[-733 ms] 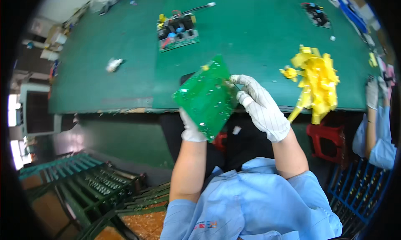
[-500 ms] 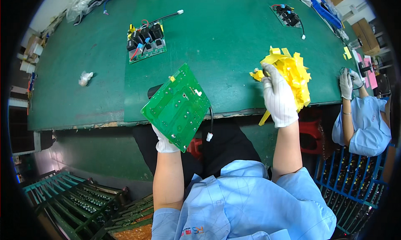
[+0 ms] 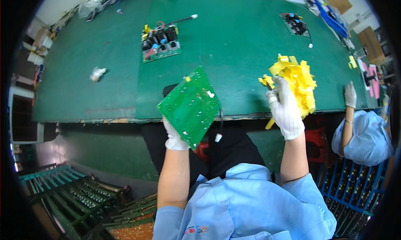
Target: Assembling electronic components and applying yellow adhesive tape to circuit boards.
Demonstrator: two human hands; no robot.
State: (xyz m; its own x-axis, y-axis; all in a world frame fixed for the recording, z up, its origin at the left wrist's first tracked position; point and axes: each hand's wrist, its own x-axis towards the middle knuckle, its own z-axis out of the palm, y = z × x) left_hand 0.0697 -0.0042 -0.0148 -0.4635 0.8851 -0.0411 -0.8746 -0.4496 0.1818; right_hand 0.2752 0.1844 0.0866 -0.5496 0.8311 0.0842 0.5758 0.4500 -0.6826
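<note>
My left hand (image 3: pixel 173 135), in a white glove, is closed on the lower left edge of a green circuit board (image 3: pixel 190 108). The board is tilted with its soldered underside up; a dark component shows behind its left edge, and a black lead with a white plug hangs at its right. My gloved right hand (image 3: pixel 286 110) is closed on a small dark pointed tool (image 3: pixel 268 86), mostly hidden by the fingers. The tool's tip is beside a small yellow scrap (image 3: pixel 265 80). Right behind this hand lies a heap of yellow tape pieces (image 3: pixel 303 83).
Another circuit board (image 3: pixel 161 43) with black components lies on the green table (image 3: pixel 234 39), and a similar board (image 3: pixel 295 24) is farther right. A crumpled white wad (image 3: pixel 97 74) lies at left. A co-worker (image 3: pixel 362 135) sits at right. Racks (image 3: pixel 79 194) stand below left.
The whole view has shifted, moving the table's things rightward in the picture. My right hand has drawn slightly nearer me, still by the tape heap. The co-worker's hands have moved apart.
</note>
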